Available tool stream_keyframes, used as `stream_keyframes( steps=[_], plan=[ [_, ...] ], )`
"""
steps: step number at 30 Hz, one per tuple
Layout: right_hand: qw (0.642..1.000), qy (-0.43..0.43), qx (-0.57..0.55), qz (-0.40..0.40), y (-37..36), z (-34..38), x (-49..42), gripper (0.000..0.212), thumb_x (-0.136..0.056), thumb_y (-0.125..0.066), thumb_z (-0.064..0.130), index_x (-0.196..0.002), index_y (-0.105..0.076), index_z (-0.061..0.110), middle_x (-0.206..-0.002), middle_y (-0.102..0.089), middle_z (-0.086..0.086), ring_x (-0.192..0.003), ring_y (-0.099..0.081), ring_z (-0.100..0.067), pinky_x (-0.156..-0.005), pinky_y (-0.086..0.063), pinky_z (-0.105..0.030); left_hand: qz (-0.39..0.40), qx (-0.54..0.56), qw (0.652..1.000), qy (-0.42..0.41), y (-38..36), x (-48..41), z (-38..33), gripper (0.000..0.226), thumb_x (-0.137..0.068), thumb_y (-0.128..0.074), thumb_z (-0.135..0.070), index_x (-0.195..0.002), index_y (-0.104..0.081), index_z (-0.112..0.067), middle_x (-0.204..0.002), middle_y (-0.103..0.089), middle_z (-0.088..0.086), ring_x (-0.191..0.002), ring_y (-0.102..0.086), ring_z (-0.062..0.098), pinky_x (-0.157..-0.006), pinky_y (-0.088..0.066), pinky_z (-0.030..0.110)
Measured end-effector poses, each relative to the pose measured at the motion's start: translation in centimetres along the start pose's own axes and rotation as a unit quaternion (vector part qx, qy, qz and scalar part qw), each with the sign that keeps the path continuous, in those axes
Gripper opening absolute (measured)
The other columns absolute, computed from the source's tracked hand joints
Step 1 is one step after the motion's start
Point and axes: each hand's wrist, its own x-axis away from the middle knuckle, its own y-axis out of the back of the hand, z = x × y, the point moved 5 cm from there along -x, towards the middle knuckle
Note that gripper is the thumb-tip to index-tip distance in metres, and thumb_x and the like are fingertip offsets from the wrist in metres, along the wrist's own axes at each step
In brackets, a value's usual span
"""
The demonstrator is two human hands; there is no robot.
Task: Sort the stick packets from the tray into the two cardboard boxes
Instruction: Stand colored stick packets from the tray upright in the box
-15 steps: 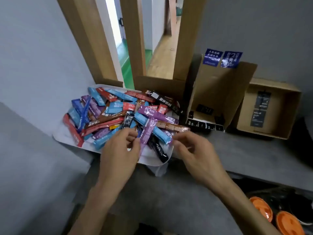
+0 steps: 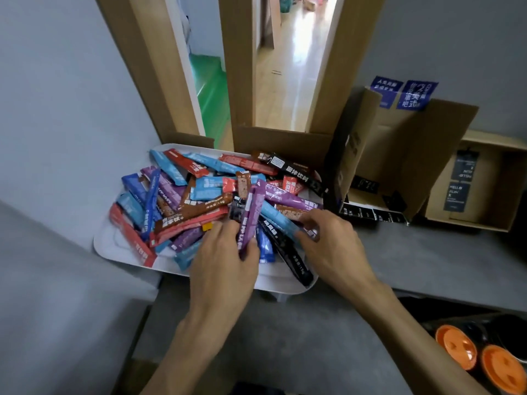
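Pinching now the purple packet (image 2: 251,215) at its lower end, between thumb and curled fingers of the left hand (image 2: 225,260). Half a second before, only reaching for this same end, without a closed grip. Holding it a little raised, lower end off the heap, upper end resting on the other packets (image 2: 185,201) in the tray (image 2: 102,246). Means for the task: a finished grasp, with one packet chosen and ready to leave the heap.

Less change at the right hand (image 2: 333,246). Already at the right edge of the heap before, and remaining there, with fingers curled on the near end of a blue packet (image 2: 278,218). Possibly catching also the brown packet (image 2: 291,213) just beside; cannot tell for sure. Seems a second pick in preparation, or only a holding down of the heap during the pull on the purple one.

Not yet carrying anything to the boxes. Just beside the tray on the right, the near box (image 2: 413,155), open with flaps up; further right, the far box (image 2: 490,195). Cannot tell the contents of either. A full heap of many colours in the tray, so judged an early part of the sorting. Next, probably: lifting the purple packet clear, taking care not to drag neighbours over the tray rim, then choosing a box by colour.
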Motion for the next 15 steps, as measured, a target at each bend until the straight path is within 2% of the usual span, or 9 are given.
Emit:
stream_keyframes(
  steps=[3,5,7,9,12,15],
  plan=[
    [1.0,0.003,0.011,0.006,0.3,0.1,0.0,0.013,-0.091,-0.064,0.037,-0.101,-0.065,0.028,-0.1,-0.064,0.008,-0.085,-0.062,-0.018,-0.071,-0.053,-0.037,-0.04,0.035,0.998,0.029,1.9,-0.4,1.0,0.01,-0.096,-0.054,-0.02,-0.091,-0.045,-0.023,-0.091,-0.053,-0.005,-0.08,-0.051,0.013,-0.061,-0.037,0.027],
    [0.997,0.021,0.064,0.024,-0.3,0.5,-0.5,0.016,-0.089,-0.064,0.036,-0.101,-0.065,0.025,-0.102,-0.065,0.003,-0.088,-0.063,-0.023,-0.071,-0.052,-0.037,-0.02,0.073,0.995,0.062,1.7,-0.5,1.1,0.009,-0.096,-0.052,-0.018,-0.092,-0.045,-0.022,-0.09,-0.054,-0.005,-0.08,-0.053,0.009,-0.058,-0.038,0.022],
    [0.996,0.031,0.08,0.029,-0.8,0.8,-1.1,0.016,-0.089,-0.062,0.032,-0.1,-0.066,0.022,-0.101,-0.066,-0.002,-0.086,-0.064,-0.027,-0.067,-0.051,-0.036,0.015,0.128,0.987,0.095,0.6,-0.4,0.4,0.007,-0.093,-0.055,-0.021,-0.089,-0.049,-0.022,-0.081,-0.055,-0.005,-0.074,-0.053,0.009,-0.057,-0.038,0.025],
    [0.999,0.036,0.031,0.023,-0.7,0.9,-1.3,0.014,-0.089,-0.063,0.032,-0.098,-0.068,0.022,-0.098,-0.066,0.0,-0.081,-0.062,-0.022,-0.064,-0.047,-0.033,0.033,0.144,0.982,0.114,-0.7,-0.4,-0.5,0.016,-0.091,-0.058,-0.023,-0.079,-0.049,-0.016,-0.07,-0.051,-0.001,-0.063,-0.047,0.015,-0.054,-0.036,0.03],
    [0.997,0.056,-0.046,0.015,0.1,1.1,-1.0,0.015,-0.088,-0.068,0.035,-0.098,-0.069,0.025,-0.095,-0.066,0.006,-0.082,-0.062,-0.016,-0.07,-0.053,-0.034,0.006,0.156,0.978,0.14,-1.8,-0.6,-0.8,0.025,-0.092,-0.059,-0.025,-0.072,-0.047,-0.017,-0.064,-0.048,0.0,-0.059,-0.046,0.018,-0.051,-0.033,0.032],
    [0.999,0.031,-0.03,0.028,0.6,-0.2,-0.4,0.013,-0.087,-0.067,0.031,-0.095,-0.069,0.021,-0.092,-0.067,0.001,-0.083,-0.063,-0.022,-0.072,-0.055,-0.039,0.006,0.151,0.974,0.168,-2.7,0.0,-0.9,0.027,-0.091,-0.059,-0.024,-0.069,-0.048,-0.013,-0.055,-0.047,-0.003,-0.048,-0.039,0.011,-0.043,-0.031,0.023]
  ],
)
